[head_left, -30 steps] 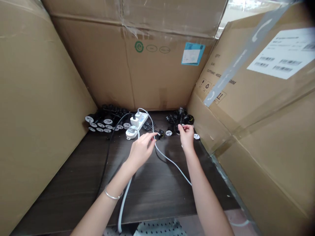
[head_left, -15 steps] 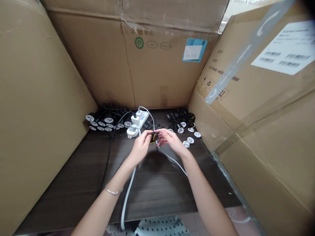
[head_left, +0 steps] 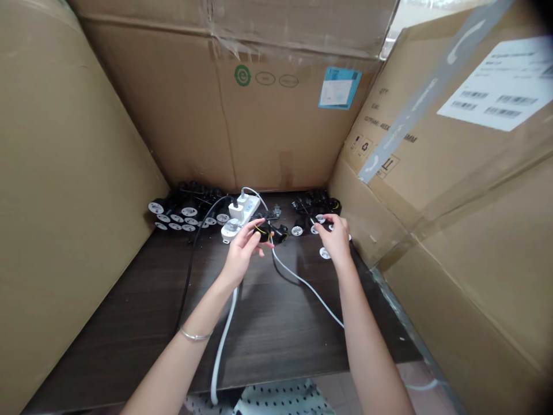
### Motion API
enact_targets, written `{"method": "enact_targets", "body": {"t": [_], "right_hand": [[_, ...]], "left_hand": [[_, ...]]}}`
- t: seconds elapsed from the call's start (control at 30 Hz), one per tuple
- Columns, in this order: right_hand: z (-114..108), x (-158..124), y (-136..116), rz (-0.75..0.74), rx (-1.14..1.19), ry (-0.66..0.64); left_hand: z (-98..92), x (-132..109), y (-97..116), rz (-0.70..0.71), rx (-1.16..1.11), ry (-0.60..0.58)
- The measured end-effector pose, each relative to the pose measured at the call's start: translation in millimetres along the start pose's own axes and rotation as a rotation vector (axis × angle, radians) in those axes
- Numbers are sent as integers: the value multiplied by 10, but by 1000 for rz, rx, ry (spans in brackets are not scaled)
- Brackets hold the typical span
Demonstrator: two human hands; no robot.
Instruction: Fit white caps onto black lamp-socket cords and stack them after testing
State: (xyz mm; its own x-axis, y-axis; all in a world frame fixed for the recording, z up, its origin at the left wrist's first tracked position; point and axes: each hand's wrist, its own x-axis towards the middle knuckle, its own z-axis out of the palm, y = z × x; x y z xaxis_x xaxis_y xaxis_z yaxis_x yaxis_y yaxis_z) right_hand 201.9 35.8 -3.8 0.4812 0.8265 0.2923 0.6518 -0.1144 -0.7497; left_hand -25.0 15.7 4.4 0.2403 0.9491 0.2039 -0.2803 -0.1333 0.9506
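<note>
My left hand point(head_left: 243, 249) is closed on a small black part with a yellow wire point(head_left: 261, 231), held just above the dark table point(head_left: 129, 323). My right hand point(head_left: 334, 236) reaches to the right-hand heap of small black parts and white round discs point(head_left: 314, 210); its fingers curl over that heap, and whether they hold anything is hidden. A white disc point(head_left: 324, 252) lies just left of its wrist. A white power strip point(head_left: 241, 216) with plugs in it lies behind my left hand.
Tall cardboard boxes point(head_left: 276, 127) wall the table in at the left, back and right. A second heap of black parts with white round faces point(head_left: 184, 210) lies at the back left. A white cable point(head_left: 222, 346) and a black cable point(head_left: 186, 282) run forward over the table edge.
Half a second ago both hands met at the black part in the middle. Now my right hand has moved right to the heap, while my left keeps the black part.
</note>
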Motion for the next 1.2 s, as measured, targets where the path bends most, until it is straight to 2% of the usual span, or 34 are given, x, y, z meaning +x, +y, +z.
{"method": "enact_targets", "body": {"t": [0.07,0.13,0.2,0.33,0.43,0.53,0.6,0.63,0.67,0.7,0.77,0.87,0.93,1.2], "right_hand": [[-10,11,80,170,-318,-32],[4,-9,122,285,-464,-121],[19,-33,143,303,-485,-174],[10,-35,185,289,-454,-188],[-28,0,213,270,-399,-150],[-64,38,175,191,-331,-62],[-63,32,81,97,-131,-10],[-50,10,12,49,74,-10],[-29,-27,-69,15,337,-53],[-1,-79,-157,6,583,-153],[66,-211,-333,26,879,-355],[154,-386,-513,89,1027,-546],[184,-441,-552,126,1076,-614],[119,-398,-520,203,1209,-669]], "left_hand": [[-1,2,9,13,16,8],[5,2,11,35,39,17],[15,-1,12,55,64,17],[22,-9,16,56,84,13],[19,-11,18,55,90,13],[18,-7,16,54,104,27],[20,-6,15,41,109,39],[23,-7,13,27,108,32],[26,-10,12,10,105,13],[30,-13,9,-8,101,-14],[38,-22,0,-33,88,-69],[44,-25,-17,-34,78,-79],[40,-16,-27,-30,83,-52],[-12,35,-87,-49,88,2]]}}
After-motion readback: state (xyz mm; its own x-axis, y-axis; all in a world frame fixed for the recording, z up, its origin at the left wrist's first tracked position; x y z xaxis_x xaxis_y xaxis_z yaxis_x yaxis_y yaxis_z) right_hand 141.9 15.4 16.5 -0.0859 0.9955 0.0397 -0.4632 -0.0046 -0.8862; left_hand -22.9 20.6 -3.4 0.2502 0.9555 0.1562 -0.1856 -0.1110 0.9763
